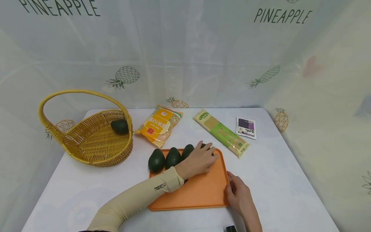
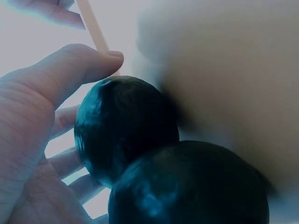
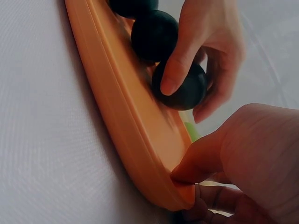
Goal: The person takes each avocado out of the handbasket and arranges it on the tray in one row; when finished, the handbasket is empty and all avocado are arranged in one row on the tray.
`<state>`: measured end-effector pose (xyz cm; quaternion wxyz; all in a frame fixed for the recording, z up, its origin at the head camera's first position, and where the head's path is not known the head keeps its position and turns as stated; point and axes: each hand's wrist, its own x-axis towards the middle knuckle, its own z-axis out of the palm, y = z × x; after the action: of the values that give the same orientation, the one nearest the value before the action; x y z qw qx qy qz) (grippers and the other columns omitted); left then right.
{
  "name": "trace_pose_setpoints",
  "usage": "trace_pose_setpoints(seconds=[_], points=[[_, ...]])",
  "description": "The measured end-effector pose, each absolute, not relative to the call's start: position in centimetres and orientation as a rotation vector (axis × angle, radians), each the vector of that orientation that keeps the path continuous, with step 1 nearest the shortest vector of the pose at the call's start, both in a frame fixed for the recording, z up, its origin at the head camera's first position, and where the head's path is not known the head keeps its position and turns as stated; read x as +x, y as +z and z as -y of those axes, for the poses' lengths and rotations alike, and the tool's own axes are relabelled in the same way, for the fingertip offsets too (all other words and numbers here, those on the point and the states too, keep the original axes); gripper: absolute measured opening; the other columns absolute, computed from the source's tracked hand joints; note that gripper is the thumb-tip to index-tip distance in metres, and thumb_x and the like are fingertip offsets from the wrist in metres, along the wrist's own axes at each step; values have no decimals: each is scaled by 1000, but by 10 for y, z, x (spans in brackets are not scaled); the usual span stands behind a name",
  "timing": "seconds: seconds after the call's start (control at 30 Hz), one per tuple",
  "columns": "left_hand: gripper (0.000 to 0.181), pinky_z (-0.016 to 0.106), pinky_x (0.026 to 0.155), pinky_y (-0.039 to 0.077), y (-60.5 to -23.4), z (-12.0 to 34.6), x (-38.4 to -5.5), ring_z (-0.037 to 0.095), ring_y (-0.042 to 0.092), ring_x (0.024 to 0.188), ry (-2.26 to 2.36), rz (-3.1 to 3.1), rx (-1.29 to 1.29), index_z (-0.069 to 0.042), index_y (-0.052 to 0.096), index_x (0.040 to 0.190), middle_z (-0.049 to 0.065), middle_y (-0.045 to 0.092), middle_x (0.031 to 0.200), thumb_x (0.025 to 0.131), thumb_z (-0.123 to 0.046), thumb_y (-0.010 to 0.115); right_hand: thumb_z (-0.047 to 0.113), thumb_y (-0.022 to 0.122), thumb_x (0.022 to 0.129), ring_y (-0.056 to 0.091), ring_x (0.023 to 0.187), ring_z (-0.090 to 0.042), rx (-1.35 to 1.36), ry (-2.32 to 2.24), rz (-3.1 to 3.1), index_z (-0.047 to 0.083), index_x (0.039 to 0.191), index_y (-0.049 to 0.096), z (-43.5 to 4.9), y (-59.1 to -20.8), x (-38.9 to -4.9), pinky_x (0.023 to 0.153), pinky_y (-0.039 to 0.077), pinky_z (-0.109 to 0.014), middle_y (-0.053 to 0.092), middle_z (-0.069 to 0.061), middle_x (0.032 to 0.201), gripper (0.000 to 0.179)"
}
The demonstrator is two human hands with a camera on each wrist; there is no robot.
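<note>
An orange tray (image 1: 203, 193) lies on the white table with a row of dark green avocados along its far side. My left hand (image 1: 198, 159) reaches across the tray and grips the rightmost avocado (image 3: 187, 91), thumb on one side and fingers round the other. In the head view that avocado is mostly covered by the hand. Beside it in the left wrist view is another avocado (image 2: 187, 191). The leftmost avocado (image 1: 156, 160) stands at the tray's far left corner. My right hand (image 1: 240, 195) pinches the tray's right rim between thumb and fingers.
A yellow wicker basket (image 1: 98, 161) with a tall handle stands at the left, one avocado (image 1: 119, 126) inside. Behind the tray lie a yellow grain bag (image 1: 159, 125), a green noodle packet (image 1: 221, 132) and a small white-and-purple sachet (image 1: 246, 128). A patterned curtain hangs behind.
</note>
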<state>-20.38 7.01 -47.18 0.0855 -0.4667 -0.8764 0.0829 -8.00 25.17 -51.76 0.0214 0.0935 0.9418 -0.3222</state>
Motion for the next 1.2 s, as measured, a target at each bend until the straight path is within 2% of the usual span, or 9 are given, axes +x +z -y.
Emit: trace_pose_setpoints(seconds=[0.3,0.57,0.7,0.83,1.2], points=[[30,56,120,48,-473,-73,-203,28,55,148,225,2621,-1393,-25,71,127,4,64,149,101,-39,74,2,61,98,48,74,-14,284,-1002,-2925,2,150,60,-252,-518,-80,63,38,-24,57,-4,87,52],[30,55,117,50,-473,-70,-204,29,55,146,172,2602,-1398,-25,71,124,3,65,146,99,-42,75,1,61,98,47,73,-13,260,-999,-2948,1,149,60,-252,-518,-80,62,37,-25,57,-3,87,51],[43,52,119,49,-465,-64,-204,28,53,149,55,2658,-1403,-27,67,137,3,61,153,99,-44,75,2,61,98,47,73,-13,264,-994,-2942,1,149,60,-252,-518,-80,62,37,-25,58,-3,87,51],[60,48,121,48,-450,-54,-205,26,51,150,-149,2723,-1388,-27,57,153,3,57,158,99,-44,76,3,61,99,48,76,-14,283,-991,-2909,1,151,58,-253,-518,-81,63,38,-25,58,-4,88,52],[66,48,122,47,-425,-14,-204,25,50,151,-587,2741,-1313,-26,50,160,4,51,163,100,-39,76,4,61,99,48,77,-14,269,-985,-2913,0,151,58,-251,-518,-81,63,37,-25,57,-3,88,52]])
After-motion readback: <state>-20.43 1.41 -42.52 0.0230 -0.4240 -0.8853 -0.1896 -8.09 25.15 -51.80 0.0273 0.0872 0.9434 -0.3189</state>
